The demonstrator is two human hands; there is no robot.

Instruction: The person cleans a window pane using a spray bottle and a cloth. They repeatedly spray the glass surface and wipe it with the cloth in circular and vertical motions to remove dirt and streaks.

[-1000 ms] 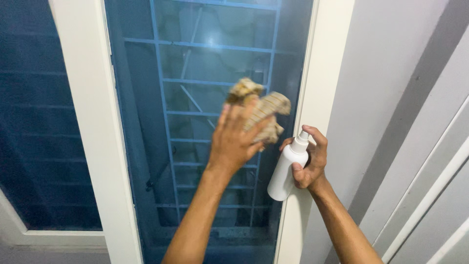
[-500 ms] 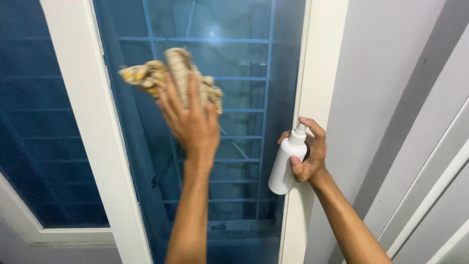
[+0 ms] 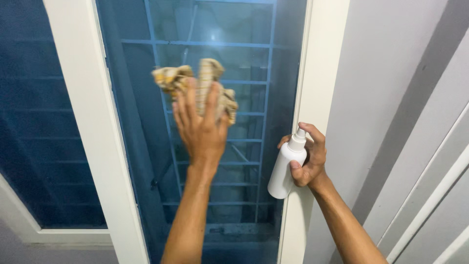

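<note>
Cloth (image 3: 195,83), upper centre: soft, light, crumpled; pressed flat to glass (image 3: 244,58) under spread left hand (image 3: 200,129). Right hand (image 3: 308,164) clasped round white spray bottle (image 3: 286,171).

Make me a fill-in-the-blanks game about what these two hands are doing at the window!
1. The left hand presses a crumpled ____ against the window glass.
2. The right hand holds a white spray ____.
3. The frame around the glass is ____.

Missing words: cloth; bottle; white.
</note>
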